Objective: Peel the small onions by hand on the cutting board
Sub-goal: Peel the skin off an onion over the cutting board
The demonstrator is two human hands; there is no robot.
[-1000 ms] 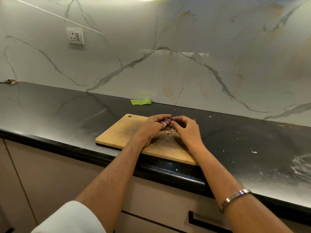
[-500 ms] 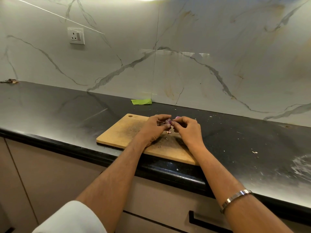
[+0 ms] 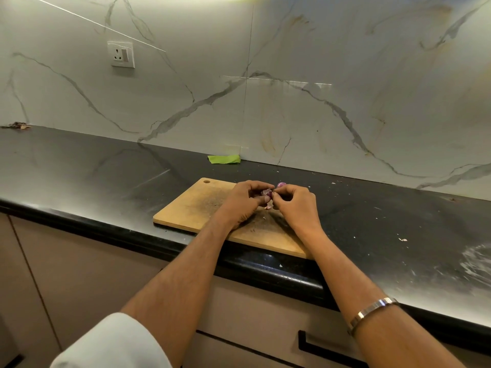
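Nearest the camera, two bare forearms reach forward over the bench (image 3: 79,181) edge, the left with a white sleeve (image 3: 111,343) pushed up, the right with a metal bangle (image 3: 372,310) on the wrist. Both wrists hover low above the wooden cutting board (image 3: 191,205), which lies at the bench's front edge.

The left hand (image 3: 243,203) is curled, knuckles up, its grip narrow: thumb and fingertips pinch a small purple onion (image 3: 266,193) held just above the board. The right hand (image 3: 295,205) meets it from the other side, fingers bent inward, thumb and forefinger pinching at the onion's right side; whether they hold skin or the bulb itself cannot be told. The two hands touch at the fingertips around the onion.

A bit of pale peel (image 3: 268,207) lies on the board directly under the hands. A second purple onion (image 3: 281,185) shows just beyond the right hand's knuckles. Farther back, a green scrap (image 3: 224,159) lies where the bench meets the marble wall (image 3: 345,62), and a wall socket (image 3: 121,54) sits up left.
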